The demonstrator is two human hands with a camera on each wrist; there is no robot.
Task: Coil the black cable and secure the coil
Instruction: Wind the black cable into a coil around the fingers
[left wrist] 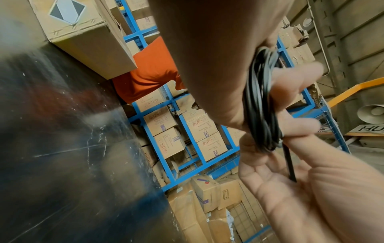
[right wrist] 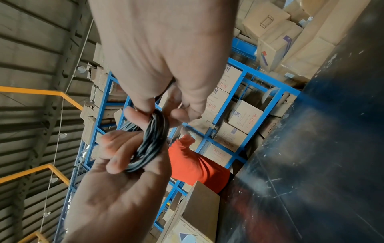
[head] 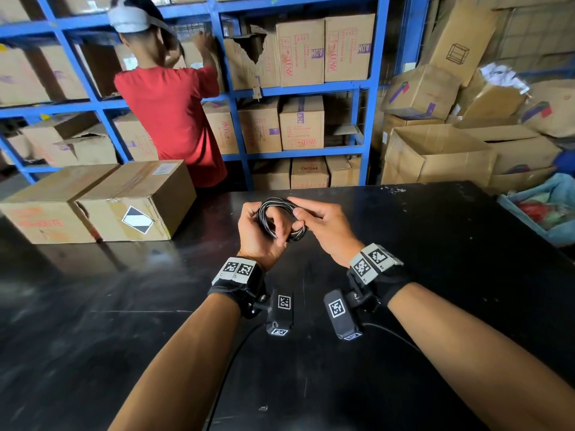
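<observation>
**Black cable wound into a small coil**

The black cable (head: 280,217) is gathered into a tight, round coil of several glossy turns, held above the dark worktop (head: 435,275) between my hands. The loops pass around the fingers of my left hand (head: 261,234), while my right hand (head: 323,225) pinches the coil's near side. In the left wrist view a short straight tail (left wrist: 289,164) runs out from the bundle across my right palm.

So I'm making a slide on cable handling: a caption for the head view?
Both hands, left hand and right hand, hold a coiled black cable above a black table.
</observation>
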